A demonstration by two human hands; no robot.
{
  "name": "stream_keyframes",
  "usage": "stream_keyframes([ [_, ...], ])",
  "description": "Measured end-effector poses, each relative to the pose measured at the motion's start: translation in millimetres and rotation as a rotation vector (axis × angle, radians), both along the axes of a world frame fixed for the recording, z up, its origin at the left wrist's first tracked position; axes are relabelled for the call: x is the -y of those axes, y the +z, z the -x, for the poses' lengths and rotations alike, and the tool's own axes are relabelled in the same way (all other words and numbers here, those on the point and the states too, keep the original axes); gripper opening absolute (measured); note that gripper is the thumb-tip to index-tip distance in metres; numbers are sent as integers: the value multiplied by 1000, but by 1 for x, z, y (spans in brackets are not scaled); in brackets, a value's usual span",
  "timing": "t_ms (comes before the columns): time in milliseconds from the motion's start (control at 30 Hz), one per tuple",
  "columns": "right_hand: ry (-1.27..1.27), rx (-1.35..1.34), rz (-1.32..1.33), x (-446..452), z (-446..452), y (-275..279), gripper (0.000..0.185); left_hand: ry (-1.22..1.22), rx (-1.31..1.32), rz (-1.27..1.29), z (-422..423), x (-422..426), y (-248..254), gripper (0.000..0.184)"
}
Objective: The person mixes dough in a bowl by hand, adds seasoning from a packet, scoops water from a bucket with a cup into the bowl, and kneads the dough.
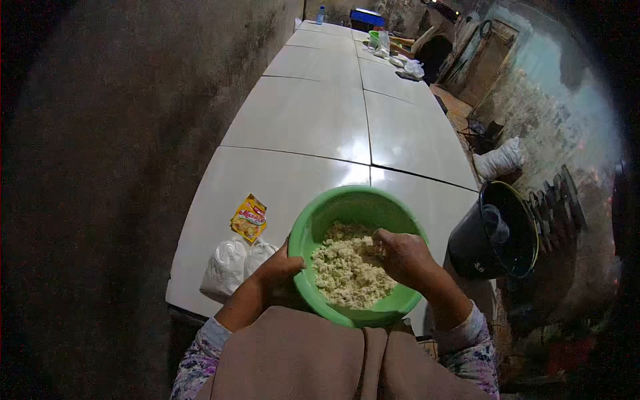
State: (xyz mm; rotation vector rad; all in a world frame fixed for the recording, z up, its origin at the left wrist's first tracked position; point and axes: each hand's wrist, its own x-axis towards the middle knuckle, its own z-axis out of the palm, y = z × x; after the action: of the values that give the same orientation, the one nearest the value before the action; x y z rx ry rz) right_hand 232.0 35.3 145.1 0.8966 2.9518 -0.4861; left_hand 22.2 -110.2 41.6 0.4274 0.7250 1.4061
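Observation:
A green plastic bowl [308,233] stands at the near edge of the table, close against my body. Pale, crumbly dough [350,270] covers much of its bottom. My left hand [277,265] grips the bowl's left rim, thumb over the edge. Inside the bowl, my right hand [399,255] is curled into the dough at the right side; its fingertips are partly hidden. Left of the bowl lie a yellow and red seasoning packet [250,218] and, beside my left forearm, a plastic bag of white powder [225,268] next to a smaller white bag [259,256].
The long white-tiled table [300,113] runs away from me along a dark wall [133,133]. At its right edge is a black bucket [475,243]. Far off are a water bottle [321,15], a blue crate [367,19] and plastic bags [412,69]. A white sack [500,160] sits beyond the bucket.

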Motion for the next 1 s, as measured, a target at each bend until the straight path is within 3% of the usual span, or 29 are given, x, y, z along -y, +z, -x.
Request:
stream_keyframes([
  [67, 16, 50, -22, 2, -1, 3, 42, 10, -8, -43, 0, -2, -2, 86],
  [233, 69, 43, 93, 0, -17, -24, 34, -31, -133, 121, 11, -2, -14, 86],
  [333, 421, 397, 333, -16, -21, -29, 52, -4, -144, 82, 8, 0, -10, 85],
  [367, 419, 398, 334, -18, -20, -28, 52, -6, -142, 82, 7, 0, -6, 85],
  [433, 257, 139, 366, -22, -19, -31, 59, 13, -160, 100, 6, 0, -1, 85],
  [467, 217, 39, 315, -22, -18, -36, 70, 13, -158, 100, 6, 1, -2, 85],
  [500, 215, 39, 315, -19, -15, -46, 70, 2, -148, 83, 7, 1, -4, 85],
  [567, 196, 370, 122, -6, -5, -74, 82, -14, -144, 63, 5, 0, 2, 85],
  [600, 283, 471, -116, -1, -3, -81, 79, 5, -109, 69, 1, 1, 12, 85],
  [633, 284, 470, -116, -1, -1, -83, 79, 25, -72, 76, -1, 2, 18, 85],
  [700, -108, 392, 505, 3, 9, -68, 69, 16, -134, 65, 4, 1, 3, 83],
  [733, -1, 91, 474, -6, -10, -111, 36, 11, -195, 47, 7, -2, -6, 81],
  [767, -1, 89, 469, -7, -9, -104, 36, 11, -197, 42, 10, -4, -14, 81],
  [867, -32, 215, 103, -12, -3, -75, 30, 13, -204, 10, 11, -3, -23, 80],
  [1000, -60, 123, 9, -8, -1, -30, 29, 18, -163, 32, 4, 0, -3, 78],
])
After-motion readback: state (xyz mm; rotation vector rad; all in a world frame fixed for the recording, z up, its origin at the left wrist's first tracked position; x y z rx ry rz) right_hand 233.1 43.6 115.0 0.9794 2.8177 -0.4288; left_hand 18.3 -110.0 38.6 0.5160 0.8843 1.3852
